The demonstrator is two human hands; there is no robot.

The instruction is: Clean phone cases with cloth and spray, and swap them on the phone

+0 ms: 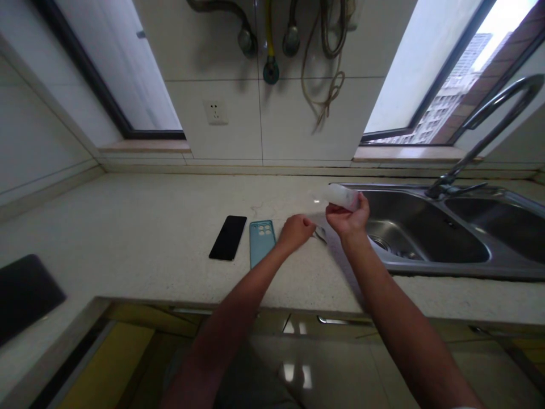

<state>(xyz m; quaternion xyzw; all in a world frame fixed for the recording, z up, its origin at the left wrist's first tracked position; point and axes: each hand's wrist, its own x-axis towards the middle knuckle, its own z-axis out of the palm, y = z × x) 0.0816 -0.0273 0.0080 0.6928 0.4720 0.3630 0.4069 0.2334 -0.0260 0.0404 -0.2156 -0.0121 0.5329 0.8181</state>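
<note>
My right hand point(347, 218) is wrapped round a whitish roll or cylinder point(340, 195) with a pinkish patch, raised over the counter at the sink's left edge. To its left, my left hand point(297, 232) is closed in a pinch beside a thin, pale, see-through sheet point(336, 247) that hangs below the roll. What those fingers grip is too small to make out. A small dark-and-silver item point(320, 234) shows between the hands, its kind unclear. Left of my left hand lie a light-blue phone case point(261, 238) and a black smartphone point(228, 237), side by side and flat.
A steel double sink point(426, 227) with a tall curved faucet point(498, 128) stands on the right. A dark flat object point(28, 295) lies at the far left of the pale countertop point(140, 238). Pipes and a wall socket point(216, 112) are on the tiled wall.
</note>
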